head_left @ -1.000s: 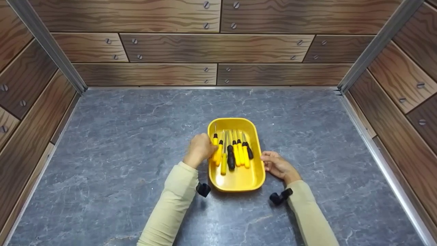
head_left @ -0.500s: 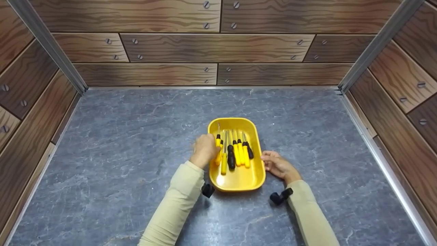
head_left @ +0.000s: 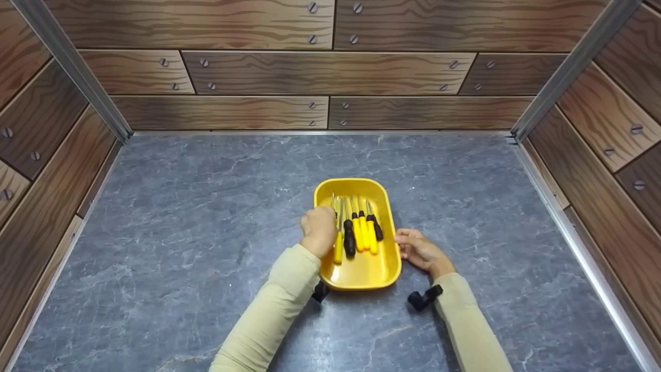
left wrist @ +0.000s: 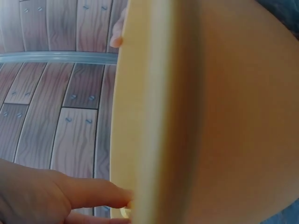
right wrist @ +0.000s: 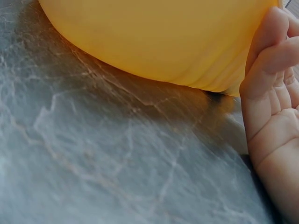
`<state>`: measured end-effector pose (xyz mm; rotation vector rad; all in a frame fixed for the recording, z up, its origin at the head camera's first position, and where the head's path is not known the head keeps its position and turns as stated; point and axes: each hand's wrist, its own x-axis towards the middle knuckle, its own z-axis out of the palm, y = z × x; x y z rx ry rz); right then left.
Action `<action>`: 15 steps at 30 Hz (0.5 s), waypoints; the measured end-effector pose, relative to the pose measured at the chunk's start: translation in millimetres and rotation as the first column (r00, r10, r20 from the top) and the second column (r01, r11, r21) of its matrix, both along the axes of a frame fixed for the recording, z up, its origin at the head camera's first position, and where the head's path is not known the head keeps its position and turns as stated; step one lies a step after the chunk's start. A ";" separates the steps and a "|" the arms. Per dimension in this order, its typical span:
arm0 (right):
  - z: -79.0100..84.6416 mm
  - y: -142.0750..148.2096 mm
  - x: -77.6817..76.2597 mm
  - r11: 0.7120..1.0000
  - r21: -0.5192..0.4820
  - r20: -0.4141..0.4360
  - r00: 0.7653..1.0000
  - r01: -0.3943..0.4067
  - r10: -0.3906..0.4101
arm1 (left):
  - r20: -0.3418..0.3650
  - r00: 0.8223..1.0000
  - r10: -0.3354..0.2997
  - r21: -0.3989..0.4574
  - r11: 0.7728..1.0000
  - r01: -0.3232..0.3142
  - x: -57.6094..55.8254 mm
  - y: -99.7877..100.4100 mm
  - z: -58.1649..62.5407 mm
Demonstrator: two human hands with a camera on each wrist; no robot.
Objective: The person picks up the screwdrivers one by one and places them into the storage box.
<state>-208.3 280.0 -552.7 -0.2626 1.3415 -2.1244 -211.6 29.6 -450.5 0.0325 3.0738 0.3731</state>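
Observation:
A yellow tray holds several screwdrivers side by side, tips pointing away. My left hand reaches over its left rim and holds a yellow-handled screwdriver, whose handle it mostly hides; a bit of yellow shows at the fingertips in the left wrist view. Just right of that hand lie another yellow-handled screwdriver and a black-handled screwdriver. Further right are several yellow handles and a short black handle. My right hand grips the tray's right rim, its thumb against the outer wall.
The tray stands on a grey marbled tabletop. Wood-patterned panels enclose it at the back and both sides, with metal strips along the edges. A black wrist camera sits by the right wrist.
My left hand has moved right, carrying the leftmost yellow-handled screwdriver over toward the others and now covering the handles there. My right hand and the tray have stayed put.

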 end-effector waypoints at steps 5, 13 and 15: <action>-0.4 -0.3 0.5 1.000 -0.008 0.000 1.000 0.000 0.000 | -0.013 1.000 0.014 -0.036 0.999 -0.014 -2.8 6.5 -2.2; 0.3 -1.0 0.7 1.000 0.004 0.010 1.000 0.011 -0.011 | 0.138 0.990 0.028 -0.044 0.999 -0.022 -14.9 11.7 8.9; 0.7 -1.0 0.6 1.000 0.002 0.013 1.000 0.016 -0.016 | 0.217 0.976 0.017 -0.051 0.999 -0.006 -22.7 12.5 9.4</action>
